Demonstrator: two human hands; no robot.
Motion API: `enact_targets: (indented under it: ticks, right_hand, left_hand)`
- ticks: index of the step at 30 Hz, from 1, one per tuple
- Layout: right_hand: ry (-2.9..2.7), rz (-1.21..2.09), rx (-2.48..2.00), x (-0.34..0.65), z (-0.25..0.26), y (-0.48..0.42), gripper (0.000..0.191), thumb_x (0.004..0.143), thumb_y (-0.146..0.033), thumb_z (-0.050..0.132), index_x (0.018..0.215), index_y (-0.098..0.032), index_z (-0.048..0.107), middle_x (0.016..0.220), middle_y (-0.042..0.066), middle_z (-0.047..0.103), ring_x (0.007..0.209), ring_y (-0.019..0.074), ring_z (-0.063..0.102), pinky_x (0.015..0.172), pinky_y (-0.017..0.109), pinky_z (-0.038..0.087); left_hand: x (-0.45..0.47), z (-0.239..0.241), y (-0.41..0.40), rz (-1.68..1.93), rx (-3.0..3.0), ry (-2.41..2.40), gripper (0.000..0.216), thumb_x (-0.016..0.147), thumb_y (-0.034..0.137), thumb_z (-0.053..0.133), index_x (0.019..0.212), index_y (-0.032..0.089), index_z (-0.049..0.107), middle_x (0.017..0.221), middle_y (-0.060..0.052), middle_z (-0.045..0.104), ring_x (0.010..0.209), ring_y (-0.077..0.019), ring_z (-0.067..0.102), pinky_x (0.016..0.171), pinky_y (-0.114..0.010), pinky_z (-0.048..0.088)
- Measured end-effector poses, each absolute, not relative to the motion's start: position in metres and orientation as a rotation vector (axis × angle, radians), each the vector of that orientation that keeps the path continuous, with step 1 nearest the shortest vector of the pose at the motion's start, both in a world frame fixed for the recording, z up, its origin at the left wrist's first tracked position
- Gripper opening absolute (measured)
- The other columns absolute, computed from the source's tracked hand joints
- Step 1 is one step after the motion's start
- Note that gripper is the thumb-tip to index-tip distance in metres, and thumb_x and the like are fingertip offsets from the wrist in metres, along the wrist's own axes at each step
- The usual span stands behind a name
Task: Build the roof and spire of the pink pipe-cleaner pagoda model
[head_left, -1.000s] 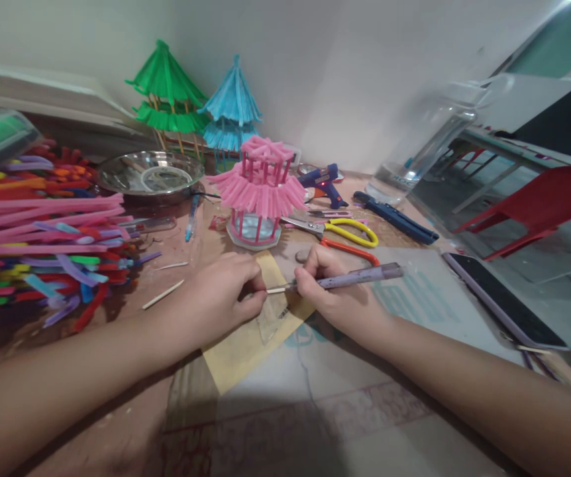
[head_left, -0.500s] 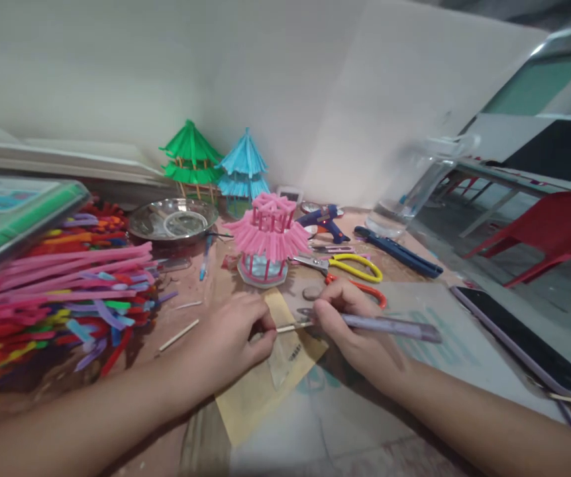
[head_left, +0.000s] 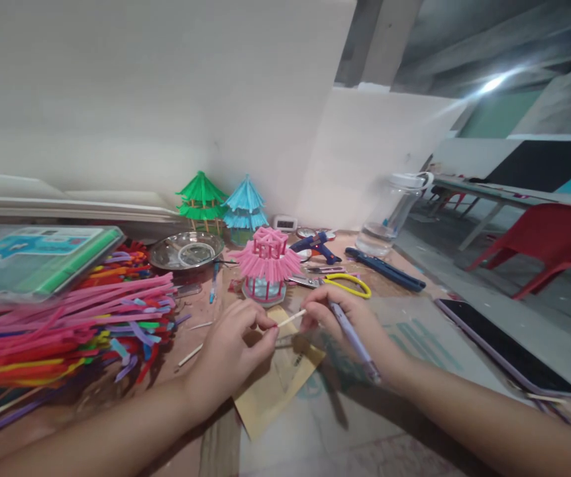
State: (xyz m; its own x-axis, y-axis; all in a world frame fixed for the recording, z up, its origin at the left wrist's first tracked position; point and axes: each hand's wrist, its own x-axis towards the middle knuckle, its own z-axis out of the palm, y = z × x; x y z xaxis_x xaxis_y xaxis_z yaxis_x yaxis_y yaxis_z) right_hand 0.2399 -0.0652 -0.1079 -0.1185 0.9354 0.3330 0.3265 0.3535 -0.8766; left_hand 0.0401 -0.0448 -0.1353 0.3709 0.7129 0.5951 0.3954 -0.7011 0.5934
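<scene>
My left hand pinches one end of a thin wooden stick just above a tan piece of card. My right hand is closed around a purple pen-shaped craft knife, whose body points back toward me, and its fingertips touch the stick's other end. A pink straw pagoda stands right behind both hands.
A pile of coloured straws lies at the left under a plastic box. Behind stand green and blue straw pagodas, a metal bowl, a glue gun, yellow scissors, a jar. A phone lies at the right.
The camera has tilted upward, so more wall shows. The stick has lifted and tilted up to the right. The knife in my right hand has swung round to point back toward me.
</scene>
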Motion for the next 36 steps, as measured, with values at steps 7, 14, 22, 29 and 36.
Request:
enact_targets:
  ticks: [7,14,22,29,36]
  right_hand:
    - [-1.603,0.959,-1.038,0.221,-0.094,-0.067,0.029,0.082,-0.05,0.058,0.078,-0.023,0.052,0.062,0.001,0.066,0.063,0.0174,0.066,0.062,0.031,0.053]
    - [-1.724,0.518,-0.988,0.222,-0.043,-0.038,0.019,0.085,-0.036,0.056,0.076,-0.019,0.057,0.062,-0.002,0.06,0.056,0.0108,0.055,0.056,0.023,0.043]
    - [-1.662,0.533,-1.093,0.207,-0.005,0.028,0.024,0.073,-0.042,0.062,0.068,-0.019,0.054,0.048,-0.007,0.045,0.043,0.0094,0.041,0.044,0.023,0.031]
    - [-1.672,0.579,-1.047,0.205,-0.016,0.043,0.031,0.071,-0.05,0.061,0.07,-0.019,0.056,0.048,-0.007,0.046,0.043,0.009,0.042,0.043,0.022,0.031]
    - [-1.658,0.594,-1.027,0.206,-0.019,0.046,0.028,0.073,-0.047,0.059,0.073,-0.019,0.057,0.051,-0.006,0.047,0.044,0.0094,0.044,0.044,0.023,0.034]
  left_hand:
    - [0.039,-0.133,-0.046,1.327,2.252,0.97,0.015,0.084,0.021,0.056,0.069,0.02,0.056,0.071,0.001,0.059,0.07,-0.0154,0.056,0.064,-0.026,0.044]
    - [0.037,-0.138,-0.039,1.255,2.291,0.973,0.006,0.085,0.024,0.054,0.082,0.021,0.058,0.081,-0.002,0.064,0.077,-0.018,0.059,0.069,-0.03,0.047]
    - [0.034,-0.14,-0.038,1.139,2.344,1.052,0.008,0.083,0.019,0.051,0.084,0.02,0.059,0.083,-0.005,0.065,0.081,-0.0206,0.061,0.071,-0.033,0.048]
    - [0.034,-0.145,-0.037,1.058,2.339,1.066,0.01,0.085,0.02,0.049,0.084,0.019,0.058,0.082,-0.005,0.063,0.078,-0.0211,0.061,0.072,-0.035,0.047]
    - [0.035,-0.146,-0.035,1.037,2.355,1.045,0.01,0.086,0.019,0.047,0.083,0.019,0.057,0.084,-0.006,0.063,0.08,-0.021,0.061,0.072,-0.035,0.047]
